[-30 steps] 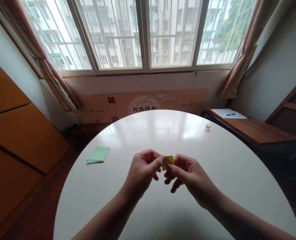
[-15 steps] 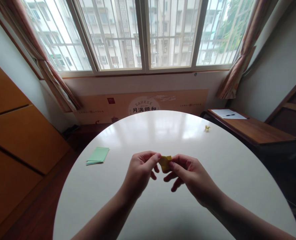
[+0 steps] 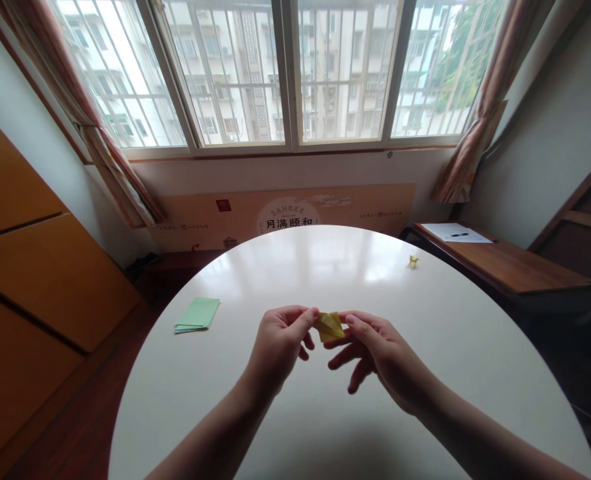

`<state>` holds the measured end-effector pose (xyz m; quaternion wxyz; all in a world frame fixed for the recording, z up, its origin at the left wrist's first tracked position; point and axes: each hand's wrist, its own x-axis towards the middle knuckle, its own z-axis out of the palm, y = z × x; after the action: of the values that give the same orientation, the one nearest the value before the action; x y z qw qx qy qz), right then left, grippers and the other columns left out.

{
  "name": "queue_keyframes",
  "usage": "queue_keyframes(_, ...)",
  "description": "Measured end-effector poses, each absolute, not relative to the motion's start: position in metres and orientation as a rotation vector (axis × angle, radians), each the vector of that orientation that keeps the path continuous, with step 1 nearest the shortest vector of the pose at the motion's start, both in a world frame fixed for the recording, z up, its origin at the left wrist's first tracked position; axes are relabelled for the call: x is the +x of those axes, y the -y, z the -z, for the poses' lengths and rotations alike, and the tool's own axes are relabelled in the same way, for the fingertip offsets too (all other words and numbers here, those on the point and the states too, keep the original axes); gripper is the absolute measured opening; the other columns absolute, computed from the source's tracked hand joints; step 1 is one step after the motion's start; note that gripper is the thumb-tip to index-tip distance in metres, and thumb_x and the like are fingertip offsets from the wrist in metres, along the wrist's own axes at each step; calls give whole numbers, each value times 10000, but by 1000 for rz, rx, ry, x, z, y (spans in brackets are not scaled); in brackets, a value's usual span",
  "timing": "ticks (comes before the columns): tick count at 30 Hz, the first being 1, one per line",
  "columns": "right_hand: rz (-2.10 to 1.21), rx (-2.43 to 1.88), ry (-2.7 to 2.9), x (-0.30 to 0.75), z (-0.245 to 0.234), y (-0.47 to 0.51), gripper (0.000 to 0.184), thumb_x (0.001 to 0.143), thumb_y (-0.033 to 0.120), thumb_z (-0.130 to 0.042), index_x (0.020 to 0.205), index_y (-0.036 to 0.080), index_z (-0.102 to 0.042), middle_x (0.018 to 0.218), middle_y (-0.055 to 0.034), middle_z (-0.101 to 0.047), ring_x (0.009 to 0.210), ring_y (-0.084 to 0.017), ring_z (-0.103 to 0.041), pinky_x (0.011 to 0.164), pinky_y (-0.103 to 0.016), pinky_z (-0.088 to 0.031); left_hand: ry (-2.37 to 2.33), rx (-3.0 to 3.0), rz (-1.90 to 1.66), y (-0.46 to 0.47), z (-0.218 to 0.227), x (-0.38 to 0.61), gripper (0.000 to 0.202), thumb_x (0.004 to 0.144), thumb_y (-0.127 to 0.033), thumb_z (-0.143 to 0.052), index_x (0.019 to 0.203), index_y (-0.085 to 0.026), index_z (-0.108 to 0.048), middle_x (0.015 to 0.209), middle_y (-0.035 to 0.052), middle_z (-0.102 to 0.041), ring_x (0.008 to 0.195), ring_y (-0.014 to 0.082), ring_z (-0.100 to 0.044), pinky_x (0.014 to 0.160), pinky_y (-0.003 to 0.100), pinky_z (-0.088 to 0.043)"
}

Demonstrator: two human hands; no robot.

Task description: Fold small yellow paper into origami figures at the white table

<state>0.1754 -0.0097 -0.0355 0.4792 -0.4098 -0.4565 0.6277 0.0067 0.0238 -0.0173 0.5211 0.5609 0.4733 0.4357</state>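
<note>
A small piece of folded yellow paper [image 3: 330, 327] is held up above the white round table, with creases showing on its face. My left hand [image 3: 286, 338] pinches its upper left corner between thumb and forefinger. At the right edge, my right hand [image 3: 378, 345] has its thumb beside the paper and its fingers reaching behind and under it; the lower fingers hang loosely apart. How firmly the right fingertips grip is partly hidden by the paper.
On the white table [image 3: 320, 413], a stack of green paper sheets [image 3: 198, 313] lies at the left. A small yellow folded figure [image 3: 414, 262] stands at the far right. Beyond the table edge, a wooden side desk [image 3: 530, 267] carries a white sheet [image 3: 445, 232] and a pen [image 3: 459, 235].
My right thumb has shifted off the paper's face toward its right edge, and more of the creased face shows. My left hand keeps its pinch. The view has tilted slightly.
</note>
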Motion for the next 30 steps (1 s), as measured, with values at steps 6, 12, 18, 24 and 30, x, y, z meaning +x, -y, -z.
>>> queue_keyframes(6, -1496, -1026, 1232, 176, 40, 8, 342, 844, 495, -673, 881, 160, -610, 814, -44, -658, 616, -168, -658, 332, -174, -461, -1147, 1435, -1023, -23, 17, 6, 293, 794, -382, -671, 695, -108, -704, 519, 19, -583, 467, 110, -512, 392, 183, -401)
queue_keyframes(12, -1580, -1042, 1272, 175, 43, 8, 313, 795, 425, -734, 775, 159, -570, 736, -16, -607, 590, -123, -554, 317, -140, -410, -1111, 1492, -949, -25, 21, 6, 327, 810, -416, -665, 715, -104, -678, 599, 54, -655, 493, 116, -544, 411, 188, -424)
queue_keyframes(18, -1629, -1062, 1295, 172, 43, 9, 287, 796, 410, -725, 824, 138, -638, 714, -13, -589, 550, -100, -504, 315, -130, -367, -1068, 1471, -937, -26, 21, 7, 362, 801, -471, -673, 809, -109, -679, 677, 72, -685, 537, 136, -585, 391, 179, -422)
queue_keyframes(24, -1535, -1046, 1190, 174, 44, 6, 307, 788, 442, -735, 811, 145, -659, 707, -6, -577, 527, -88, -483, 325, -133, -331, -1089, 1455, -914, -25, 19, 8, 328, 786, -428, -658, 781, -103, -703, 581, 27, -578, 531, 134, -544, 362, 172, -418)
queue_keyframes(30, -1457, -1080, 1235, 176, 41, 5, 356, 817, 492, -685, 835, 136, -683, 757, -46, -623, 582, -121, -535, 323, -138, -362, -1131, 1491, -946, -25, 20, 8, 280, 788, -376, -635, 715, -112, -694, 563, 26, -582, 509, 121, -527, 359, 165, -411)
